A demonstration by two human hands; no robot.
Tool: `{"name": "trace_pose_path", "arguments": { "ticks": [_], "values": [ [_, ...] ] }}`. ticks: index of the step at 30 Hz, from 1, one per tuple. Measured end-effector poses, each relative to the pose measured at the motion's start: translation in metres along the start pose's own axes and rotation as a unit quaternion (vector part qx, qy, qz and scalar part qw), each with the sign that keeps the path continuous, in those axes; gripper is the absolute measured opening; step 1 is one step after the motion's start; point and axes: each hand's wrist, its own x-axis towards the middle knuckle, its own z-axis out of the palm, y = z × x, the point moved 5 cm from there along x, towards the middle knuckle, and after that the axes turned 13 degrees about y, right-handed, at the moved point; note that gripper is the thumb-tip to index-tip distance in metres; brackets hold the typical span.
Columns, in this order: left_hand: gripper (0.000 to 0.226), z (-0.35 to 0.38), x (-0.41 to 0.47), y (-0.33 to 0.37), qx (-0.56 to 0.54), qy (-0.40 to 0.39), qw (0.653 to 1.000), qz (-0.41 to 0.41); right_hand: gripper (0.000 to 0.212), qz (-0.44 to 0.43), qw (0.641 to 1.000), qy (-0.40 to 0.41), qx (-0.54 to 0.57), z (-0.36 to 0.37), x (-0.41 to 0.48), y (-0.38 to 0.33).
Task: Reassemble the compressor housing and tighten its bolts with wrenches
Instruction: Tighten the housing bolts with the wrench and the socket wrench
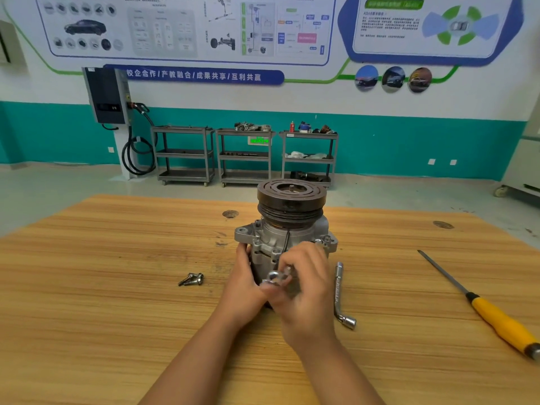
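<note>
The compressor [287, 229] stands upright on the wooden table [102, 287], its dark pulley on top and its silver housing below. My left hand [244, 285] grips the housing's lower left side. My right hand [304, 287] is in front of the housing and pinches a small ring-ended wrench [276, 278] at a bolt on the near side. Two loose bolts [192, 279] lie on the table to the left. An L-shaped socket wrench [340, 293] lies just right of my right hand.
A yellow-handled screwdriver [482, 308] lies diagonally at the table's right side. Beyond the table are three grey shelf carts [244, 154] against a teal and white wall, and a wall charger with a cable [109, 96].
</note>
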Motion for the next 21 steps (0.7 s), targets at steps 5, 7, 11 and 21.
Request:
{"name": "trace_pose_path", "arguments": {
  "ticks": [5, 7, 11, 21],
  "values": [
    [0.079, -0.001, 0.000, -0.002, -0.006, 0.011, 1.000, 0.003, 0.056, 0.206, 0.940, 0.109, 0.247, -0.017, 0.037, 0.008],
    [0.079, -0.001, 0.000, -0.002, -0.016, 0.003, 1.000, -0.001, 0.063, 0.318, 0.866, 0.163, 0.351, -0.028, 0.052, 0.030],
    [0.079, -0.001, 0.000, -0.002, -0.021, -0.004, 1.000, -0.006, 0.070, 0.439, 0.779, 0.176, 0.412, -0.036, 0.067, 0.066],
    [0.086, 0.000, -0.001, -0.002, -0.020, -0.011, 1.000, -0.009, 0.073, 0.591, 0.667, 0.231, 0.390, -0.035, 0.051, 0.108]
  ]
}}
